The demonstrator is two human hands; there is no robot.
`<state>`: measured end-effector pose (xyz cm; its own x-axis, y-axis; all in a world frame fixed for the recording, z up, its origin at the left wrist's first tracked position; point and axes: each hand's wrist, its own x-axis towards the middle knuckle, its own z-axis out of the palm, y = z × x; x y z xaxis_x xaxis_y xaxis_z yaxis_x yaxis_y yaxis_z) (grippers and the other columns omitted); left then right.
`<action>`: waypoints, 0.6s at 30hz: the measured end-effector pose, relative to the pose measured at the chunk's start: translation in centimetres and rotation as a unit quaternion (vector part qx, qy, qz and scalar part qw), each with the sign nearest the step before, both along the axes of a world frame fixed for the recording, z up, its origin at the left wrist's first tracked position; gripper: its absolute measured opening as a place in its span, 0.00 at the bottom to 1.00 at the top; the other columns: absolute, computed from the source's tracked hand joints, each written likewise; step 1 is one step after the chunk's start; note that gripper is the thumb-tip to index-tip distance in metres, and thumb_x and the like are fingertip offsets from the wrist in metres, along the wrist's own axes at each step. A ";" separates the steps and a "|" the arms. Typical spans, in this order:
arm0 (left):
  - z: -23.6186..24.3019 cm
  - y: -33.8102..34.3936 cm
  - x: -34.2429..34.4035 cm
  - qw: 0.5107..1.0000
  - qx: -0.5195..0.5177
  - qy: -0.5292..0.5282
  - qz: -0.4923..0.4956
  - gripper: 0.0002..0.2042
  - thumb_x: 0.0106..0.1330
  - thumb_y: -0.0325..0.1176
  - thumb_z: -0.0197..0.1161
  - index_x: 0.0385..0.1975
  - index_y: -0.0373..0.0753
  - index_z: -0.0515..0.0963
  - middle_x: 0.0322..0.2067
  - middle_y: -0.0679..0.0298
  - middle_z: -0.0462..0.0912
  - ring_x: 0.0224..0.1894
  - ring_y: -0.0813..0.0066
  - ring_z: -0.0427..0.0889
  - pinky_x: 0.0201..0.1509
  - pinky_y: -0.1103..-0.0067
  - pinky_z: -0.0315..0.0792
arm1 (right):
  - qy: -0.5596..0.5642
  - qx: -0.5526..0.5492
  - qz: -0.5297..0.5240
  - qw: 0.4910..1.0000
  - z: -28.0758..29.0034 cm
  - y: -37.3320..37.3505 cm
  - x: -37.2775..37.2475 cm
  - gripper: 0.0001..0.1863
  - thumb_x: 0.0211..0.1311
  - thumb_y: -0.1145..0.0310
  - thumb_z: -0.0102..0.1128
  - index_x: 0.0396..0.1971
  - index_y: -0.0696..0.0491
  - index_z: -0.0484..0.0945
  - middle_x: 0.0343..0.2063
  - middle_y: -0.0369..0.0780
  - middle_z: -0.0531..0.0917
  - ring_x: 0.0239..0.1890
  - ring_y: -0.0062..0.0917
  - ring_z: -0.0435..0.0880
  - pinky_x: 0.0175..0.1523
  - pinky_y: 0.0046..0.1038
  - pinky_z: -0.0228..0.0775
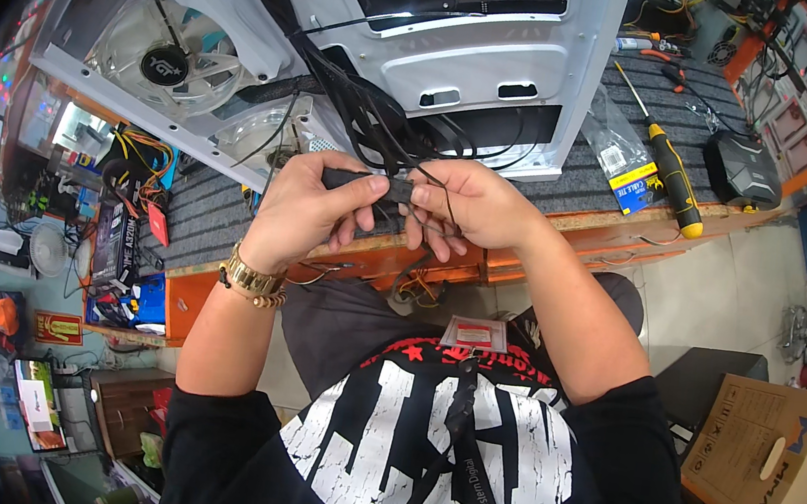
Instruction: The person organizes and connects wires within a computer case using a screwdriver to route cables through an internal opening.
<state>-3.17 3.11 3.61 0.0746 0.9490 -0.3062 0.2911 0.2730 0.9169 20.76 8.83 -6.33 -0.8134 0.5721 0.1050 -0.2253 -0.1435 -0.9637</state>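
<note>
- White computer case (pixel 506 73) lies open on the grey mat; black cable bundle (pixel 370 112) trails from it to the hands. A tug could strain it where it leaves the case.
- Clear case fan (pixel 170 62) sits beside the bundle; loose leads may snag there.
- Left hand (pixel 303 205) and right hand (pixel 470 205) both closed, pinching the black connector (pixel 371 186) above the bench edge; forcing it risks bent pins.
- Yellow-handled screwdriver (pixel 675 175) lies right, well apart.

Both hands, left hand (pixel 303 205) and right hand (pixel 475 205), pinch a black cable connector (pixel 369 184) before a white computer case (pixel 350 34)
</note>
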 end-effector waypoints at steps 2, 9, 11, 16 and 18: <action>0.2 0.1 0.2 1.000 0.001 0.017 -0.003 0.16 0.76 0.38 0.75 0.45 0.29 0.81 0.23 0.63 0.86 0.16 0.82 0.78 0.18 0.84 0.66 | 0.009 -0.005 0.005 1.000 0.0 0.0 0.0 0.16 0.90 0.59 0.51 0.43 0.54 0.80 0.32 0.40 0.91 0.20 0.20 0.86 0.21 0.19 0.70; -1.0 0.5 -0.1 0.998 0.040 0.051 -0.015 0.18 0.75 0.45 0.76 0.38 0.33 0.85 0.17 0.66 0.82 0.15 0.85 0.72 0.19 0.83 0.62 | 0.008 -0.001 -0.005 1.000 0.3 0.3 0.3 0.16 0.90 0.60 0.52 0.40 0.54 0.80 0.30 0.39 0.91 0.20 0.18 0.86 0.20 0.18 0.70; -1.7 0.2 0.5 0.998 0.043 0.042 0.010 0.18 0.76 0.46 0.76 0.37 0.34 0.86 0.17 0.67 0.82 0.14 0.86 0.71 0.19 0.82 0.61 | 0.039 -0.015 0.010 0.999 0.3 0.3 0.3 0.16 0.90 0.60 0.52 0.39 0.53 0.79 0.29 0.39 0.90 0.19 0.17 0.86 0.20 0.18 0.69; -1.5 0.2 0.9 0.997 0.061 0.051 0.025 0.19 0.77 0.47 0.75 0.37 0.34 0.86 0.16 0.68 0.81 0.14 0.87 0.70 0.18 0.82 0.59 | 0.042 -0.029 0.031 0.998 -0.2 0.8 0.3 0.16 0.90 0.60 0.51 0.39 0.52 0.78 0.27 0.38 0.88 0.18 0.18 0.85 0.20 0.18 0.69; -1.2 0.4 1.0 0.998 0.049 0.035 0.013 0.18 0.76 0.46 0.76 0.38 0.33 0.87 0.16 0.69 0.80 0.14 0.88 0.69 0.18 0.83 0.58 | 0.043 -0.035 0.041 0.998 -0.5 1.0 0.2 0.16 0.90 0.60 0.50 0.39 0.52 0.78 0.26 0.38 0.87 0.18 0.18 0.85 0.20 0.18 0.69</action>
